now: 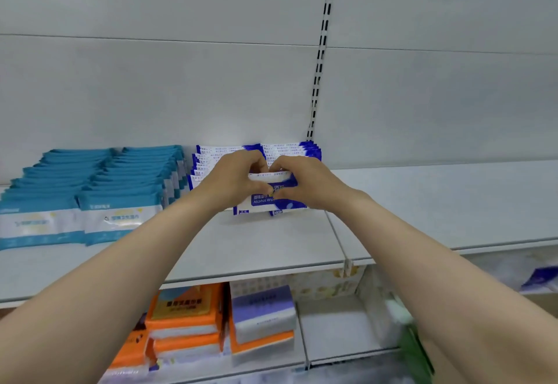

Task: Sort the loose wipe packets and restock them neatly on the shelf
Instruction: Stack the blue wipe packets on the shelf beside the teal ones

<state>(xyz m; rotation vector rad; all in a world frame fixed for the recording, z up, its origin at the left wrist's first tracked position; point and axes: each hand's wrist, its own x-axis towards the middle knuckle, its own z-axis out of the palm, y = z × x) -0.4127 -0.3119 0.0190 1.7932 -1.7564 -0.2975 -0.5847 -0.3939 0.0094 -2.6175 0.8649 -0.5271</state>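
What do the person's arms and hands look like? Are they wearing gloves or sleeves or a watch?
No gloves: the left hand and the right hand are both bare. The left forearm and the right forearm are bare too, with no sleeve in view as far as the picture's edge. No watch, bracelet or ring shows on the parts you can see.

Teal packets [90, 196] left of alcohol wipes [262, 199]

A pale grey back panel [169, 88] is rising behind a white shelf [271, 251]. A slotted metal upright [322, 51] is dividing the panels. A lower shelf [332, 323] is sitting beneath.
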